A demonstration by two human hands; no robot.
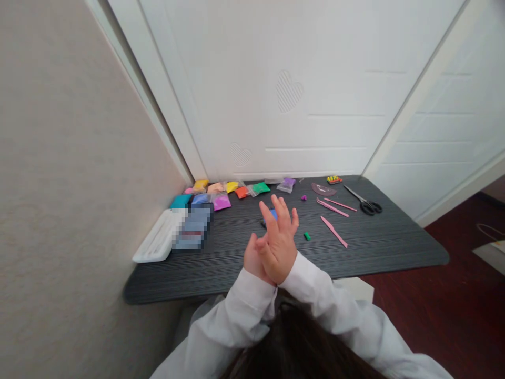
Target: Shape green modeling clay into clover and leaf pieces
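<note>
My right hand (281, 245) lies across my left hand (252, 259) above the front middle of the dark table, palm against palm. The right fingers are stretched out and spread. Of the left hand only the thumb side shows; its fingers are hidden behind the right. Whether anything sits between the palms cannot be seen. Just beyond the fingertips is a blue item (273, 213), partly covered by them. A small green piece (307, 236) rests on the table right of my hands, and a small purple piece (303, 198) lies farther back.
Colourful packets, including a green packet (260, 188) and a magenta packet (221, 201), line the dark table's (232, 252) back left. A white tray (155, 239) stands at left. Pink tools, including a pink knife (334, 232), and black-handled scissors (367, 205) lie right. A white panel (244, 95) rises behind.
</note>
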